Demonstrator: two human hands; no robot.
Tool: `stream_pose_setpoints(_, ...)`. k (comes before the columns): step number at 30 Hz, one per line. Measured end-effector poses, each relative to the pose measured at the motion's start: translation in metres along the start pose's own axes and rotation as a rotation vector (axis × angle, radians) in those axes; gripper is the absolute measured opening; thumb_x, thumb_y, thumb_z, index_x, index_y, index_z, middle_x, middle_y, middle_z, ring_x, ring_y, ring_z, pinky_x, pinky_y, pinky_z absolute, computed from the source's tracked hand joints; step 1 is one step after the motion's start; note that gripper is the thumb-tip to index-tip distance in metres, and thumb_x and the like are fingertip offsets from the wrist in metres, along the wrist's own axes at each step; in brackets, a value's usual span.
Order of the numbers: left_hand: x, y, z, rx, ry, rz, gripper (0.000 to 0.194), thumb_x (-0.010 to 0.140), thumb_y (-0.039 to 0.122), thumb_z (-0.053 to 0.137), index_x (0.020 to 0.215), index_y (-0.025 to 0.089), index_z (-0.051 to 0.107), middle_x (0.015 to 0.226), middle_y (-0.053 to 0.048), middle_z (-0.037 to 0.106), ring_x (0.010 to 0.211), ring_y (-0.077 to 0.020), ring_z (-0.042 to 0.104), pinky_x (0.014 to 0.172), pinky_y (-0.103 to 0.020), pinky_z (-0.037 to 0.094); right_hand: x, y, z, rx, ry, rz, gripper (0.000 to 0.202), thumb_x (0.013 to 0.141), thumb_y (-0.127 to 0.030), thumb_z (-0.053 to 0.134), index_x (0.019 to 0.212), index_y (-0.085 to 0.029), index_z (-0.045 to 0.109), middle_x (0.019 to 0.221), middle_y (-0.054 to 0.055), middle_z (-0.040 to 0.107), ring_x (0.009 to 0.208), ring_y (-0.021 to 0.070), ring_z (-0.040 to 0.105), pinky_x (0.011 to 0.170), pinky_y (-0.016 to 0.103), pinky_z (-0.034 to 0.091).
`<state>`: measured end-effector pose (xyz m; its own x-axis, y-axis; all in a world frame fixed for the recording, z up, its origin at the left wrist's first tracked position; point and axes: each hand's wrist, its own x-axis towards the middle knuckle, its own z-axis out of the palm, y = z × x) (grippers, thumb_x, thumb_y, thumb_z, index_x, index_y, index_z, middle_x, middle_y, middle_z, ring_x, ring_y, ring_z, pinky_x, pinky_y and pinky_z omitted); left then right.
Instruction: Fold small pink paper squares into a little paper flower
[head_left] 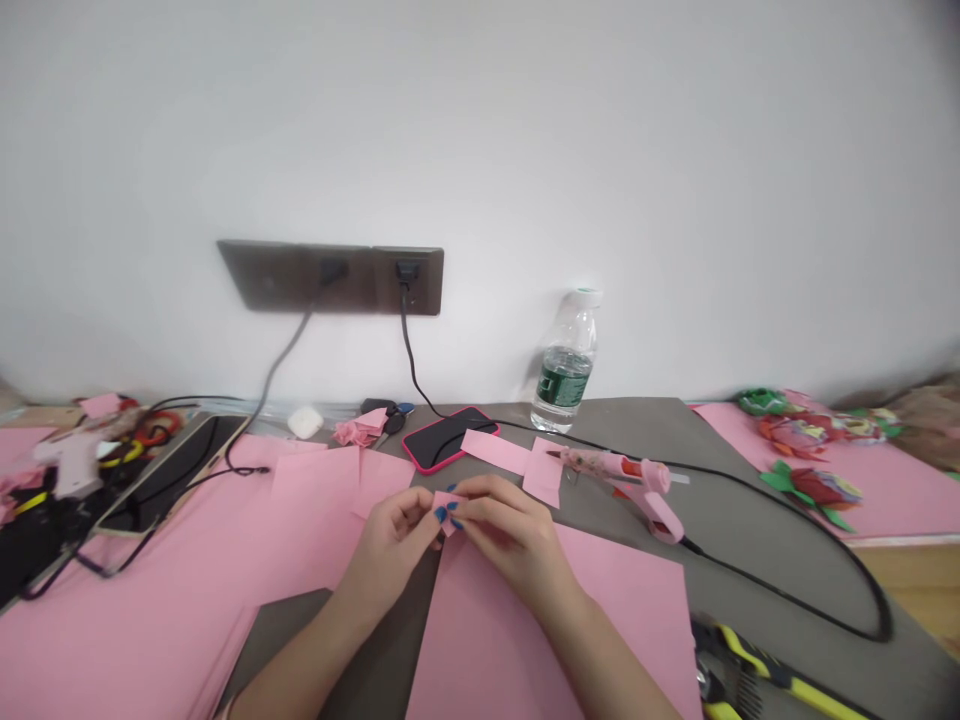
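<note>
A small piece of pink paper (448, 503) is pinched between my two hands, above the near middle of the table. My left hand (397, 540) grips its left side with thumb and fingers. My right hand (514, 530) has its fingertips closed on the right side. Both hands have blue nails, and the fingers partly cover the paper. Below them lies a large pink sheet (555, 640). Just beyond my right hand, cut pink strips (499, 450) rest beside a pink glue gun (622, 480), which lies on its side with its cord running right.
A phone in a pink case (450, 438) lies behind my hands, near a water bottle (566, 365). More pink sheets (187, 540) and a second phone (172, 475) are at left. Yellow-black pliers (780, 670) lie front right; paper flowers (814, 490) sit far right.
</note>
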<state>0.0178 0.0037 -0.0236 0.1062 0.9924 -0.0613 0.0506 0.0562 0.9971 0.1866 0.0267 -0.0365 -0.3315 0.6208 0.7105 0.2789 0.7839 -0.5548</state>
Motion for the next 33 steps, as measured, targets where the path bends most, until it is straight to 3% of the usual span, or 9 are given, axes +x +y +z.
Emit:
stream_pose_setpoints(10, 0.0000, 0.0009, 0.0000, -0.017, -0.002, 0.023, 0.026, 0.083, 0.039, 0.064, 0.069, 0.017, 0.063, 0.062, 0.002, 0.055, 0.060, -0.0137, 0.053, 0.060, -0.024, 0.042, 0.0001, 0.0000, -0.0018, 0.015, -0.027, 0.007, 0.016, 0.090, -0.006, 0.063, 0.086, -0.021, 0.069, 0.096, 0.010, 0.070, 0.085, 0.0181, 0.069, 0.071, 0.027, 0.056)
stream_pose_setpoints(18, -0.0011, 0.0001, -0.0024, -0.017, -0.033, 0.014, 0.034, 0.086, 0.044, 0.060, 0.066, 0.018, 0.060, 0.062, 0.002, 0.056, 0.059, -0.0130, 0.053, 0.059, -0.023, 0.042, -0.0001, -0.0026, -0.0011, 0.061, -0.048, 0.024, 0.016, 0.091, -0.009, 0.062, 0.084, -0.021, 0.068, 0.097, 0.009, 0.068, 0.083, 0.0170, 0.066, 0.070, 0.027, 0.054)
stream_pose_setpoints(23, -0.0006, -0.0051, -0.0036, 0.007, 0.003, 0.021, 0.033, 0.087, 0.047, 0.061, 0.073, 0.018, 0.061, 0.063, 0.003, 0.053, 0.058, -0.0122, 0.051, 0.059, -0.022, 0.042, -0.0012, 0.0030, 0.0014, 0.315, 0.027, 0.257, 0.005, 0.095, -0.021, 0.059, 0.091, -0.023, 0.063, 0.098, 0.008, 0.065, 0.093, 0.0197, 0.064, 0.078, 0.030, 0.051)
stream_pose_setpoints(26, 0.0006, -0.0073, -0.0037, 0.015, 0.017, 0.034, 0.032, 0.088, 0.047, 0.060, 0.075, 0.018, 0.060, 0.067, 0.002, 0.056, 0.059, -0.0120, 0.051, 0.059, -0.022, 0.042, -0.0022, 0.0062, 0.0022, 0.503, 0.097, 0.468, 0.014, 0.097, -0.036, 0.055, 0.098, -0.023, 0.057, 0.089, 0.004, 0.062, 0.076, 0.0167, 0.060, 0.070, 0.029, 0.049)
stream_pose_setpoints(30, 0.0007, -0.0045, -0.0020, 0.006, 0.016, 0.042, 0.032, 0.086, 0.045, 0.064, 0.070, 0.018, 0.057, 0.076, 0.000, 0.060, 0.064, -0.0125, 0.052, 0.059, -0.022, 0.043, -0.0016, 0.0046, 0.0018, 0.509, -0.102, 0.582, 0.029, 0.097, -0.044, 0.053, 0.083, -0.019, 0.055, 0.073, 0.001, 0.056, 0.065, 0.0142, 0.052, 0.060, 0.026, 0.040)
stream_pose_setpoints(33, 0.0000, 0.0016, -0.0009, 0.010, 0.007, 0.025, 0.032, 0.084, 0.046, 0.066, 0.071, 0.018, 0.057, 0.071, 0.001, 0.057, 0.061, -0.0121, 0.051, 0.059, -0.022, 0.043, -0.0010, 0.0020, 0.0017, 0.498, -0.152, 0.602, 0.030, 0.096, -0.044, 0.054, 0.080, -0.019, 0.052, 0.068, -0.001, 0.055, 0.061, 0.0125, 0.047, 0.056, 0.024, 0.035)
